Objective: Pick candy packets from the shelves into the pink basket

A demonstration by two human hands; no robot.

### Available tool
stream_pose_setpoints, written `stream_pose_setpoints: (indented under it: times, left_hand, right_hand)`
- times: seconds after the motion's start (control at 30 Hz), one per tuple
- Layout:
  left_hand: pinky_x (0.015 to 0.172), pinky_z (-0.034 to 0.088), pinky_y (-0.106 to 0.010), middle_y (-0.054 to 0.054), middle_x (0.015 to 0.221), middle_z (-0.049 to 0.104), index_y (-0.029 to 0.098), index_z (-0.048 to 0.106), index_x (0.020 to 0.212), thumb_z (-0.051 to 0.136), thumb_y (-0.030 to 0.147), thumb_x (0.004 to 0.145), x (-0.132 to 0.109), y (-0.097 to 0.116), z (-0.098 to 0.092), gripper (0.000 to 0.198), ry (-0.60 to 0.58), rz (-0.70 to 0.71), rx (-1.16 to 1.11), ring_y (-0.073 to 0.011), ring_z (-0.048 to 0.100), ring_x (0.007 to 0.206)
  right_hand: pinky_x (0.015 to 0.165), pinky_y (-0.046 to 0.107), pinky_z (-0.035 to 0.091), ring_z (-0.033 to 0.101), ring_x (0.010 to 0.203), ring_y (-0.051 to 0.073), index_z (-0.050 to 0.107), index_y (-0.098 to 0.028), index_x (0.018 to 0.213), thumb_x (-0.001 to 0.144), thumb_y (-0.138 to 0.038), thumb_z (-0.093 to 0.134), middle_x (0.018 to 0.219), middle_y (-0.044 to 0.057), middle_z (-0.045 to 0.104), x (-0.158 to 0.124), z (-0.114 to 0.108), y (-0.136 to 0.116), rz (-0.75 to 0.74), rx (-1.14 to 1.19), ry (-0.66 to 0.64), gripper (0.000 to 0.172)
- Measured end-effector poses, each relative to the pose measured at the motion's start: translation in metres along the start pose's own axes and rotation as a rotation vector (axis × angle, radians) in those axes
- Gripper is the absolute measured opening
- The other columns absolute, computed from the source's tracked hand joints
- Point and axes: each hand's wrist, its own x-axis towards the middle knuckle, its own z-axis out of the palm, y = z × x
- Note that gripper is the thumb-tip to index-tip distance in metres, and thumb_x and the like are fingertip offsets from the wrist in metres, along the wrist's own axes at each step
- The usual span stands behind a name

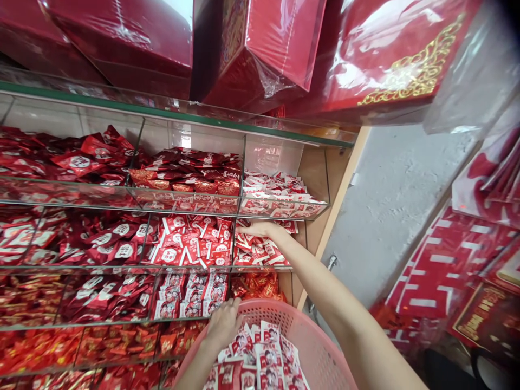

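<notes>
My left hand (224, 324) is closed on the rim of a pink plastic basket (320, 346) with small holes in its wall. Inside the basket lie many small red-and-white printed packets (268, 360), some joined in strips. My right hand (259, 229) reaches into a glass-walled shelf compartment, its fingers stretched out to the left near the divider. Below and around that hand lie red-and-white packets (260, 252); I see nothing held in it, though the fingertips are partly unclear. To its left, another compartment holds red packets with white round labels (197, 241).
Glass shelves split by dividers hold more red packets (109, 238). Overhead, large red boxes in clear wrap (276, 43) rest on a green-edged glass shelf (170, 115). A wooden side panel (337, 195) and grey wall (377, 216) stand right, beside hanging red-and-white packs (442, 260).
</notes>
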Motion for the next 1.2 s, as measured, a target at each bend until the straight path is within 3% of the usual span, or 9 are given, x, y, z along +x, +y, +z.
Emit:
stream_pose_setpoints:
  times: [0.1, 0.2, 0.43, 0.63, 0.83, 1.2]
  left_hand:
    - [0.092, 0.041, -0.035, -0.009, 0.121, 0.058, 0.021, 0.044, 0.125, 0.034, 0.031, 0.086, -0.001, 0.002, -0.002, 0.041, 0.004, -0.002, -0.007, -0.0218, 0.053, 0.110]
    - [0.088, 0.042, -0.034, -0.009, 0.117, 0.060, 0.021, 0.046, 0.122, 0.035, 0.030, 0.086, -0.002, 0.003, -0.004, 0.038, 0.008, 0.004, -0.004, -0.0211, 0.056, 0.104]
    - [0.085, 0.043, -0.035, -0.009, 0.112, 0.061, 0.020, 0.047, 0.118, 0.036, 0.029, 0.085, -0.002, 0.005, -0.005, 0.036, 0.022, 0.023, -0.004, -0.0224, 0.058, 0.101]
    - [0.084, 0.043, -0.036, -0.008, 0.110, 0.061, 0.021, 0.048, 0.116, 0.037, 0.029, 0.085, -0.002, 0.004, -0.004, 0.034, 0.026, 0.016, 0.002, -0.0225, 0.058, 0.100]
    - [0.084, 0.043, -0.035, -0.008, 0.111, 0.061, 0.020, 0.046, 0.117, 0.037, 0.028, 0.084, -0.002, 0.003, 0.000, 0.034, 0.045, 0.029, -0.008, -0.0220, 0.057, 0.100]
    - [0.084, 0.043, -0.035, -0.009, 0.112, 0.061, 0.020, 0.046, 0.118, 0.037, 0.028, 0.084, -0.001, 0.001, 0.000, 0.036, 0.042, 0.033, 0.003, -0.0219, 0.057, 0.100]
  right_hand:
    - [0.094, 0.035, 0.041, 0.056, 0.110, 0.027, 0.060, -0.020, 0.120, 0.076, -0.069, 0.046, 0.122, 0.008, 0.061, -0.011, 0.001, -0.001, -0.073, -0.007, -0.015, 0.067]
    - [0.093, 0.034, 0.041, 0.055, 0.111, 0.025, 0.052, -0.026, 0.127, 0.081, -0.065, 0.042, 0.125, 0.004, 0.059, -0.023, 0.005, -0.003, -0.139, -0.027, 0.066, 0.062]
    - [0.087, 0.036, 0.041, 0.059, 0.099, 0.025, 0.055, -0.026, 0.124, 0.086, -0.062, 0.035, 0.107, 0.009, 0.064, -0.044, 0.013, -0.009, -0.205, -0.196, 0.141, 0.056]
    - [0.098, 0.041, 0.031, 0.047, 0.113, 0.026, 0.059, -0.022, 0.118, 0.086, -0.056, 0.042, 0.124, 0.011, 0.050, -0.053, 0.022, -0.008, -0.313, -0.251, 0.281, 0.049]
    - [0.096, 0.044, 0.033, 0.046, 0.115, 0.027, 0.060, -0.020, 0.113, 0.088, -0.051, 0.042, 0.137, 0.012, 0.040, -0.060, 0.030, -0.002, -0.428, -0.215, 0.308, 0.043]
    - [0.100, 0.043, 0.030, 0.047, 0.115, 0.026, 0.048, -0.019, 0.129, 0.086, -0.058, 0.040, 0.133, 0.013, 0.046, -0.065, 0.037, 0.005, -0.509, -0.247, 0.458, 0.058]
